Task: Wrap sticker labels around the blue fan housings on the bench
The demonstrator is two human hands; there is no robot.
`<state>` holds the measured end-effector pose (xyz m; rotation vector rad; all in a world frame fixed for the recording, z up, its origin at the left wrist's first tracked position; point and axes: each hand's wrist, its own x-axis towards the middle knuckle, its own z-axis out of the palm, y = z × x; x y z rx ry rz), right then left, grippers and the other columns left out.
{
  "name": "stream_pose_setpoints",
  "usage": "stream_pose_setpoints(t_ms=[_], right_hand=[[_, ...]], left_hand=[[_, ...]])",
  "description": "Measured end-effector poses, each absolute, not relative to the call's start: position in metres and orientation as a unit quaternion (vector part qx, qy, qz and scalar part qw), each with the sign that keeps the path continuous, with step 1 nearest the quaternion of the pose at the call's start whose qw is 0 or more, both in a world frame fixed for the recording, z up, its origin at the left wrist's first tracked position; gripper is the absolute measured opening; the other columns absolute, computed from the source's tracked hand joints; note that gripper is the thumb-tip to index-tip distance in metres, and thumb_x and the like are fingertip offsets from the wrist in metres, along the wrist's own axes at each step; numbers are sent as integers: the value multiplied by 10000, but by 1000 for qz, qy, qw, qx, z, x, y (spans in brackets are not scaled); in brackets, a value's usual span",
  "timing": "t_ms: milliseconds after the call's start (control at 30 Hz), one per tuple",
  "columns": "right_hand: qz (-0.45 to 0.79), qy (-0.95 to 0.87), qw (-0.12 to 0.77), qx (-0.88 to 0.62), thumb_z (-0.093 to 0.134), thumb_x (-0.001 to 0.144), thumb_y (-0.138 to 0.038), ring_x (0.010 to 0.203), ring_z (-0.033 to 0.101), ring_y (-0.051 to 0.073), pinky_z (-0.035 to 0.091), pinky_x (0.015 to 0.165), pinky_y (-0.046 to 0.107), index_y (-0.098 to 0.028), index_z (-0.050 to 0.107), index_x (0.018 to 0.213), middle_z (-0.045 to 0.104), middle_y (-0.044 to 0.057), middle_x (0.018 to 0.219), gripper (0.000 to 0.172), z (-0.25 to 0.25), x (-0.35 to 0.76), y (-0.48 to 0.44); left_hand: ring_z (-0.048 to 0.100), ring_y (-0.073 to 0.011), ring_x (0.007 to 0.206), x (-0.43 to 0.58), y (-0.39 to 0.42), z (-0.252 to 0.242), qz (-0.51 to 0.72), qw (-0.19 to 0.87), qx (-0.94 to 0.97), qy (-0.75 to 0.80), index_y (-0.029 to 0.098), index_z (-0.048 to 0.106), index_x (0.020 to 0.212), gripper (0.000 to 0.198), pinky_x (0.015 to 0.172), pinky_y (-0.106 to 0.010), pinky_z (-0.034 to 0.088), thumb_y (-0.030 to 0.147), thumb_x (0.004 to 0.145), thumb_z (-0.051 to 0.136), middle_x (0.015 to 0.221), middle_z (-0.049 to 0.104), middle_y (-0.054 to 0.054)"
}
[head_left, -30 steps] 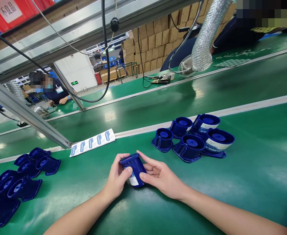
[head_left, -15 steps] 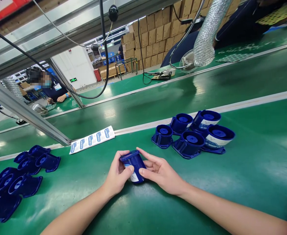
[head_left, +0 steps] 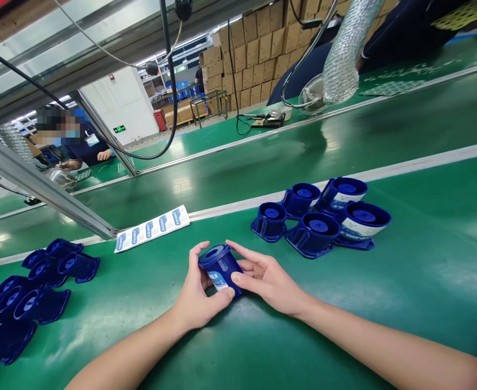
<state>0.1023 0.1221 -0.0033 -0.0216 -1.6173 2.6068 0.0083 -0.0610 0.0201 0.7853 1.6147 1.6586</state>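
Between my two hands is a dark blue plastic housing, round-bodied, with a blue and white label on its side. My left hand curls round its left side, the thumb pressed at the lower edge of the label. On the other side my right hand grips it, thumb on the front and index finger at the top rim. The housing is tilted, its round end facing up toward me. A sheet of blue and white labels lies just beyond my hands.
Several blue housings, some showing labels, stand at the right. More blue housings are grouped at the left. A metal post rises at the left. Beyond the ledge, a co-worker sits at the far bench; a foil duct hangs at right.
The housing has tipped so its top end shows more and its label has turned. My left thumb has slid down and to the right across the label. The view has shifted slightly.
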Motion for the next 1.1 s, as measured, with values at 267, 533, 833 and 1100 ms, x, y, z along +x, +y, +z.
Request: stream_pose_setpoints(t_ms=[267,533,833,1100], right_hand=[[918,-384,-4,-99,959,797,-446,907,778,236,647,799,402,-292,508,1558,816,62,1106,898,3,99,129],[901,-424,-70,63,905,872,-440,1321,650,285,478,1130,464,-328,349,1649,671,125,1457,962,0,101,123],[853,-519,38,48,854,928,-442,1123,737,251,572,973,394,-300,427,1490,720,127,1312,719,-5,101,111],[832,-550,69,-16,897,867,-477,1056,765,263,608,910,384,-288,450,1467,762,119,1229,771,-5,101,107]], left_hand=[[555,-429,1409,7,-54,-3,655,255,379,602,306,-64,1613,1573,1244,-637,346,534,530,1055,1565,478,-256],[686,-327,1238,2,-58,12,667,334,335,575,234,70,1657,942,1097,-511,514,810,979,384,1493,592,-232],[646,-300,1295,12,-52,7,673,283,259,633,251,236,1646,799,1164,-490,462,750,1031,338,1521,581,-158],[458,-310,1504,14,-56,6,577,223,320,717,151,68,1686,824,1268,-485,316,666,1083,294,1635,455,-207]])
